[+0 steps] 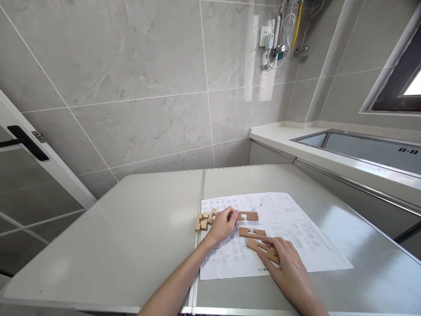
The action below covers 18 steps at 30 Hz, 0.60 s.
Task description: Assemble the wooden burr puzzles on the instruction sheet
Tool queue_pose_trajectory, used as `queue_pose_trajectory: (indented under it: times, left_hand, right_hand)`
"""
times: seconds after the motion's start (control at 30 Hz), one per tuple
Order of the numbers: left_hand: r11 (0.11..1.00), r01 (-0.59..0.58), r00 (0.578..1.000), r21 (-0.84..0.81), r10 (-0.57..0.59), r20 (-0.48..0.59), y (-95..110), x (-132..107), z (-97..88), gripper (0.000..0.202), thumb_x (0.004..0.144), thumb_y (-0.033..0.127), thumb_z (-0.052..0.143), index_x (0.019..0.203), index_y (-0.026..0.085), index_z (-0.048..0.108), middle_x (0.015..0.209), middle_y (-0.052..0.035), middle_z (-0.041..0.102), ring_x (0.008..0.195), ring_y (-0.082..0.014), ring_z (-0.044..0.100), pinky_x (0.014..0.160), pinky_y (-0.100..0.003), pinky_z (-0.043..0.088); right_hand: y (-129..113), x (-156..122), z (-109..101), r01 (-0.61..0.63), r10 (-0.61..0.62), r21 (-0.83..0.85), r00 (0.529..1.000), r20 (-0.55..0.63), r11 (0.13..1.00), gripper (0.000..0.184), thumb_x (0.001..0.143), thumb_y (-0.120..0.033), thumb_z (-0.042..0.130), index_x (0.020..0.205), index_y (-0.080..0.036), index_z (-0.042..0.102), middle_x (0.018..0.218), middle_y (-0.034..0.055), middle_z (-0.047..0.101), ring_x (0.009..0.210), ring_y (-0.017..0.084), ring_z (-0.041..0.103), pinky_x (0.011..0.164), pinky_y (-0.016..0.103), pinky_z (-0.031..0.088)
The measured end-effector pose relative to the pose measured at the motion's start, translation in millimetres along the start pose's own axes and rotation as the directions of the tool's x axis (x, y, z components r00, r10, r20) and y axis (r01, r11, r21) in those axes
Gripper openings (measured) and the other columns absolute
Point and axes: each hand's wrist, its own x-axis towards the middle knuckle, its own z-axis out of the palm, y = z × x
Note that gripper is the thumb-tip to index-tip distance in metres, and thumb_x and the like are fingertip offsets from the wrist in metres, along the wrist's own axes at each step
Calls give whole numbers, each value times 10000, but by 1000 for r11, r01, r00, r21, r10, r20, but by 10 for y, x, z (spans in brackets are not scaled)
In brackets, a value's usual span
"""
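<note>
My left hand [225, 224] pinches the left end of a flat brown wooden puzzle piece [252, 216] with a notch in its lower edge. Below it, a second notched wooden piece [244, 232] lies on a printed paper sheet [296, 254]. My right hand [286, 259] has its thumb and fingers around the right end of a slotted wooden piece [255, 244], which lies at a slant just under the second one. Several lighter notched wooden blocks [204, 223] sit beside my left wrist, at the sheet's left edge.
The sheet rests on a pale folding table [158, 245] with a seam down its middle. A counter with a sink [362, 147] stands to the right. At the left is a white-framed door [62, 171] with a black handle. Sockets and pipes [278, 48] are on the tiled wall.
</note>
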Motion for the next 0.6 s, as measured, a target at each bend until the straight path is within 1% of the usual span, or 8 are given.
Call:
queue_pose_trajectory:
  times: [0.07, 0.17, 0.23, 0.33, 0.4, 0.5, 0.57, 0.6]
  left_hand:
    - [997, 18, 1000, -80, -16, 20, 11, -11, 18, 414, 1058, 548, 437, 834, 215, 535, 674, 27, 572, 621, -151, 503, 654, -287, 404]
    - [982, 36, 998, -183, -27, 53, 38, -31, 54, 438, 1052, 601, 424, 844, 221, 494, 622, 43, 534, 585, -140, 480, 638, -281, 414]
    - [962, 59, 997, -265, -41, 73, 66, -45, 83, 461, 1027, 646, 460, 852, 221, 486, 611, 46, 531, 572, -132, 467, 619, -276, 399]
    - [907, 114, 991, -406, -77, 106, 114, -65, 126, 510, 967, 710, 545, 850, 218, 476, 602, 48, 533, 545, -113, 428, 584, -267, 349]
    - [876, 140, 988, -461, -92, 126, 140, -75, 148, 535, 941, 732, 576, 844, 218, 468, 591, 54, 520, 529, -101, 398, 567, -264, 313]
    - [846, 167, 983, -506, -106, 146, 171, -87, 160, 555, 926, 749, 589, 835, 219, 453, 604, 55, 518, 521, -92, 392, 553, -262, 290]
    - [801, 197, 978, -566, -116, 176, 195, -99, 155, 551, 913, 734, 630, 837, 213, 465, 645, 40, 554, 528, -87, 414, 552, -261, 289]
    - [775, 213, 973, -596, -114, 200, 209, -107, 152, 541, 908, 714, 657, 842, 208, 480, 666, 31, 576, 532, -84, 425, 552, -261, 291]
  right_hand:
    - [-30, 1, -24, 22, -22, 15, 999, 40, 1000, 287, 1030, -555, 552, 1104, -302, 663, 1053, 69, 719, 981, 310, 687, 830, 453, 583]
    - [-76, 9, -54, 47, -50, 40, 996, 69, 998, 308, 1036, -569, 543, 1092, -300, 681, 1061, 75, 727, 969, 302, 695, 816, 434, 586]
    - [-105, 15, -69, 62, -66, 55, 994, 84, 997, 331, 1042, -577, 527, 1081, -292, 690, 1039, 79, 732, 946, 299, 698, 797, 422, 583]
    - [-153, 17, -97, 55, -65, 82, 991, 119, 995, 355, 1056, -570, 487, 1012, -288, 697, 973, 74, 737, 900, 295, 698, 777, 406, 571]
    - [-190, 16, -127, 1, -17, 124, 991, 131, 992, 354, 1061, -564, 469, 1023, -291, 691, 982, 71, 749, 897, 291, 705, 777, 392, 571]
    - [-238, 17, -185, -148, 120, 210, 983, 140, 966, 363, 1070, -567, 432, 1143, -289, 654, 975, 61, 761, 829, 266, 714, 740, 355, 577]
    - [-254, 19, -216, -239, 218, 240, 970, 111, 941, 399, 1067, -585, 408, 1177, -273, 632, 891, 49, 745, 731, 251, 690, 689, 337, 569]
    - [-256, 20, -226, -268, 256, 248, 963, 81, 931, 418, 1060, -598, 406, 1182, -265, 627, 870, 47, 735, 717, 250, 682, 680, 334, 565]
